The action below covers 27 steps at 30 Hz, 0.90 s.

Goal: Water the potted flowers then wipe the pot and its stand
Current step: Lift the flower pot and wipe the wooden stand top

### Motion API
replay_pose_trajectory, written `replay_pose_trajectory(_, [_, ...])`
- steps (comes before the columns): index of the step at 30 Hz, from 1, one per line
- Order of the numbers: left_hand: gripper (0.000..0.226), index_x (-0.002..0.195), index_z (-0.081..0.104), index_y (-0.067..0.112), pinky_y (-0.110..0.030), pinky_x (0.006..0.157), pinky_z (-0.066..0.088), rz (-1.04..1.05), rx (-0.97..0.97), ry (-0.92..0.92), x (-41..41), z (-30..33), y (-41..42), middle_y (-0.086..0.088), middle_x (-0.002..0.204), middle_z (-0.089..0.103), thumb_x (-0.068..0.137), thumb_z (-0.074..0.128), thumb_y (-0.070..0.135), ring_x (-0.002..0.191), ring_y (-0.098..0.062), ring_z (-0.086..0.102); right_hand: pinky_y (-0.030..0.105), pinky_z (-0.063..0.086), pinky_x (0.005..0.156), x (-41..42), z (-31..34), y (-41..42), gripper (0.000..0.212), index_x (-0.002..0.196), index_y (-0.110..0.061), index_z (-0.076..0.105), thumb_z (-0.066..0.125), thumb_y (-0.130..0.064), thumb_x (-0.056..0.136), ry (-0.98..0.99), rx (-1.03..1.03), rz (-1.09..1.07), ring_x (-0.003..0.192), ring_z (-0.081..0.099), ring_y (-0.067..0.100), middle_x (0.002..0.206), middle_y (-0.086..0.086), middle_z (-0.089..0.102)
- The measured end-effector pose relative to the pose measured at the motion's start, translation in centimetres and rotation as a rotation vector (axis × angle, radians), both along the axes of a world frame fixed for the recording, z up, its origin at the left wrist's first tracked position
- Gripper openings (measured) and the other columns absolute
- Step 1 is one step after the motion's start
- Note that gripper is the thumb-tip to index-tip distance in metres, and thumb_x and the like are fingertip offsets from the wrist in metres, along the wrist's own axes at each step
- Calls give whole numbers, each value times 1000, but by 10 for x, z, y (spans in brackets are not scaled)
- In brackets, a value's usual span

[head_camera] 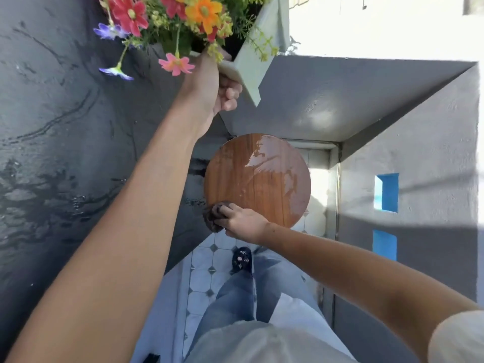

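Round wooden stand (pixel 258 179) on tiled floor (pixel 207 279) — top wet w/ water sheen, dark cloth (pixel 213 217) at near-left edge.

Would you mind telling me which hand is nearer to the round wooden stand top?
Right. The right hand presses a dark cloth onto the near-left edge of the wooden stand top; the left hand is farther up, holding the pale flower pot lifted clear.

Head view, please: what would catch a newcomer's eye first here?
The bright flowers at the top, their pale square pot lifted clear by the left hand. Below it, at centre, lies the round wooden stand, wet and glinting on its upper right, while the right hand presses a dark cloth to its near edge.
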State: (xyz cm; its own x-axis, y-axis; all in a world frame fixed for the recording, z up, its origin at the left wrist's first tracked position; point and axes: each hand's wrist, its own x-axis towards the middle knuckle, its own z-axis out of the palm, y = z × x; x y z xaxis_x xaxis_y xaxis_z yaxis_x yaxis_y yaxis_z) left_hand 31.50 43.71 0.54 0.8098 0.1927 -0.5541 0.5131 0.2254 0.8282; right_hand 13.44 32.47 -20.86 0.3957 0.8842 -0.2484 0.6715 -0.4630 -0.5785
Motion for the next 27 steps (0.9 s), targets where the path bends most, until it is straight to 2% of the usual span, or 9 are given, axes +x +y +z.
replay_pose_trajectory(2, [19,97,49,2,-22,39,24,-13,7,-1,1,-1,2,-11,59,47,95,33,11,41,-15,37,46,56,80,29,-4,-9,39,132,-15,59,56,-18,94,-66,17,9,118,47,34,131,13,48])
replay_pose_trajectory(5, [17,100,47,4,-22,39,24,-28,6,-9,3,-3,7,-9,60,45,95,33,12,42,-15,36,41,50,94,104,-7,-41,40,129,-18,62,57,-22,90,-197,-14,-343,120,50,33,135,13,51])
replay_pose_trajectory(7, [16,99,47,4,-22,38,24,-33,2,-13,3,-4,7,-9,61,45,95,33,12,42,-15,36,33,47,86,146,-7,-64,39,120,-16,68,58,-18,82,-172,-49,-676,110,57,35,125,14,57])
replay_pose_trajectory(9, [18,97,48,3,-22,38,24,-32,0,-13,4,-3,5,-10,60,46,95,33,11,42,-15,37,31,46,79,156,-9,-72,36,114,-11,70,58,-12,80,-111,-62,-812,103,58,35,119,15,57])
replay_pose_trajectory(13, [18,96,49,3,-21,39,24,-26,-19,-20,8,-3,5,-8,56,49,95,33,11,41,-14,37,33,49,75,106,-3,-65,27,108,-12,71,62,-18,83,-213,-46,-673,100,56,32,108,13,59])
replay_pose_trajectory(17, [28,75,50,5,-23,39,24,-54,-29,-42,10,-1,5,-5,52,51,95,32,11,43,-14,36,43,53,85,33,-9,-30,40,126,-10,63,61,-20,88,-67,-13,-304,108,51,34,123,15,54])
replay_pose_trajectory(22, [28,78,52,4,-22,39,25,-32,-38,-32,11,-2,4,-8,56,50,96,32,12,43,-14,36,45,58,71,19,-8,21,35,124,-11,63,62,-14,89,-40,5,71,109,51,35,122,13,52])
replay_pose_trajectory(24, [27,81,52,3,-22,38,25,-24,-34,-22,11,-3,5,-8,55,50,97,32,12,42,-14,36,46,57,73,46,-2,29,36,126,-11,63,59,-16,90,-89,4,59,111,51,34,122,13,52])
replay_pose_trajectory(27, [22,91,51,3,-22,38,26,-31,-24,-18,11,-2,7,-6,52,51,96,31,10,42,-14,37,39,45,85,109,16,15,39,133,-11,57,53,-19,95,-165,-48,-268,114,51,34,128,12,49])
